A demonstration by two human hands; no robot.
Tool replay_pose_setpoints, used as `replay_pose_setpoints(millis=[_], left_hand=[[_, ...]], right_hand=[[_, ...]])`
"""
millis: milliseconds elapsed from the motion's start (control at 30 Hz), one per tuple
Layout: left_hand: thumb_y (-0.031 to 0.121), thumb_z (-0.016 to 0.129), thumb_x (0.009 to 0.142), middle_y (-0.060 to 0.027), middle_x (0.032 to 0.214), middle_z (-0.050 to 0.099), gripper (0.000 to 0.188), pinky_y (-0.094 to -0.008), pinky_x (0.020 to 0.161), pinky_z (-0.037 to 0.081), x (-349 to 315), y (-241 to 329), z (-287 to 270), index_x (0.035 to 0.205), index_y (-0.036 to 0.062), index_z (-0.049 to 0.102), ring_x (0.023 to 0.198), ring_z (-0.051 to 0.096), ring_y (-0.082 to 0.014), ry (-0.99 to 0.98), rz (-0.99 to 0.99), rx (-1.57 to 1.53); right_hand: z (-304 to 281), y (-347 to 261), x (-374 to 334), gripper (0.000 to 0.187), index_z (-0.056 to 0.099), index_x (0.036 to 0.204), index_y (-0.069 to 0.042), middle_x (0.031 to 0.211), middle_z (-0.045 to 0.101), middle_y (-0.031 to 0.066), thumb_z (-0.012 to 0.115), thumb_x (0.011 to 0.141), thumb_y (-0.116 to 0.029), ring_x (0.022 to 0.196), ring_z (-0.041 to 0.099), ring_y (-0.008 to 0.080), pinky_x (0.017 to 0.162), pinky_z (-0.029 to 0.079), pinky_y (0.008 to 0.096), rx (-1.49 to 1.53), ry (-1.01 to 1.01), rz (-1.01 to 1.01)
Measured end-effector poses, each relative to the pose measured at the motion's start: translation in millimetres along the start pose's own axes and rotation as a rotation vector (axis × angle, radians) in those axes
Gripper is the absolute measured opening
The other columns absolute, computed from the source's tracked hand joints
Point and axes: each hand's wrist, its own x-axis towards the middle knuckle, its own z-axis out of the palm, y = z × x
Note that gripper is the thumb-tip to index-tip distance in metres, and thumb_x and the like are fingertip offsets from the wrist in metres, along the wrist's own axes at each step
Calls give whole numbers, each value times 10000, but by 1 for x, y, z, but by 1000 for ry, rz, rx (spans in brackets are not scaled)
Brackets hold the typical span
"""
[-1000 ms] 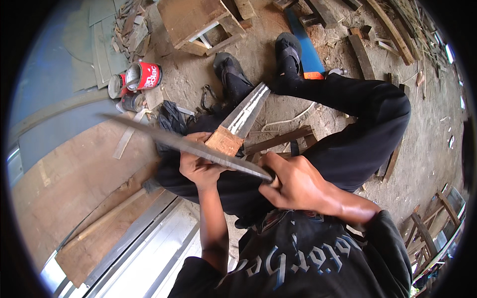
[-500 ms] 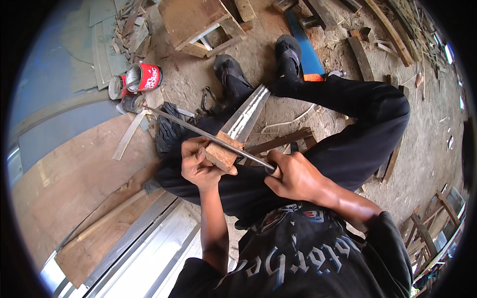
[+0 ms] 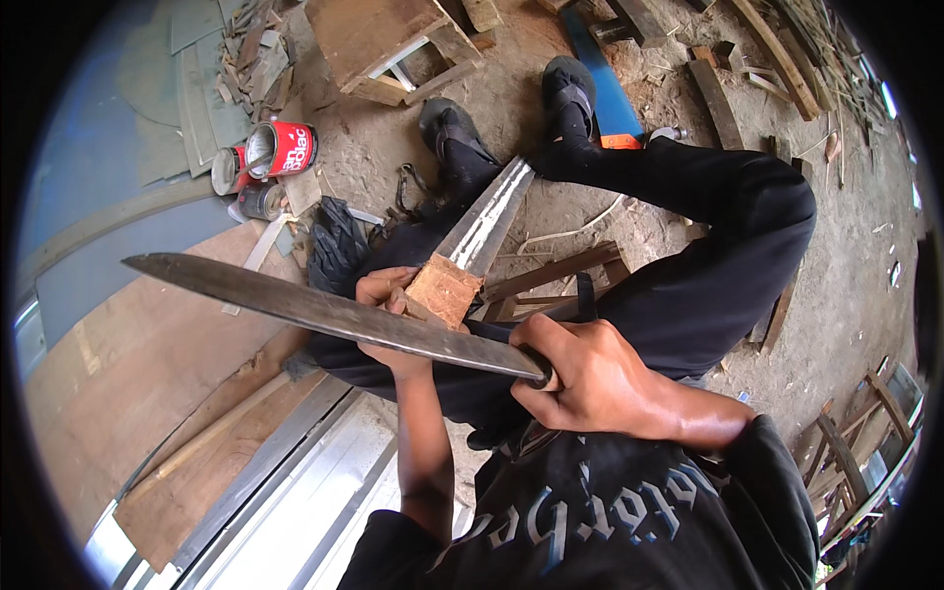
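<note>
In my right hand (image 3: 600, 379) is a machete (image 3: 324, 320), gripped by its handle with the fingers wrapped round. Its long, dark, worn blade reaches to the left across my lap, broad side showing. My left hand (image 3: 385, 286) holds the near end of a tapered wooden piece (image 3: 444, 287), which slants away between my legs. That end is freshly cut, bare reddish wood; the rest is dark with a white streak along it. The blade passes in front of my left hand and hides part of the fingers. Blade and wood look apart.
Paint cans (image 3: 292, 149) stand at the left beside a black plastic bag (image 3: 336, 246). Ahead lie a wooden box-like frame (image 3: 379, 44) and a blue handsaw (image 3: 602, 84). Wood offcuts (image 3: 715, 103) litter the ground at the right. A plywood sheet (image 3: 147, 364) lies at the left.
The machete has come off the wood's end and moved nearer my body. Its blade has turned from edge-on to broad side. My left hand still holds the wooden piece in about the same place.
</note>
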Motion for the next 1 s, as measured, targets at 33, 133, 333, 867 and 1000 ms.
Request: replay_pose_setpoints(millis=[33,133,333,867,1000], left_hand=[[387,939,718,-146,1019,619,678,-382,806,551,3,-2,-1,1131,32,534,922,669,-269,-22,44,28],[451,876,772,-131,1011,616,660,-383,800,537,5,-7,0,1159,35,541,905,661,-253,-3,173,-70],[449,987,591,-96,1013,601,825,-375,826,530,2,-3,-3,1226,137,562,937,635,-241,-52,36,47],[325,998,614,-157,1078,588,757,-405,861,554,0,6,6,1194,143,547,1000,632,-291,-86,32,-41],[361,998,596,-140,1050,577,746,-409,842,550,-3,7,-2,1120,120,526,978,635,-286,-94,43,29]], right_hand=[[1,2,-1,344,592,1070,21,682,662,228,733,798,-136,684,688,435,627,568,486,22,-44,72],[6,25,6,306,594,1038,25,703,667,241,716,807,-135,692,687,441,627,568,484,-67,-118,283],[3,7,1,273,587,989,35,669,659,236,703,812,-138,672,685,448,635,569,504,17,-86,216],[-7,11,0,276,588,1004,19,652,649,205,707,800,-124,687,684,429,631,564,480,-27,-74,181],[-2,27,-2,276,586,993,17,662,652,212,721,801,-125,684,694,413,627,566,476,-38,-125,251]])
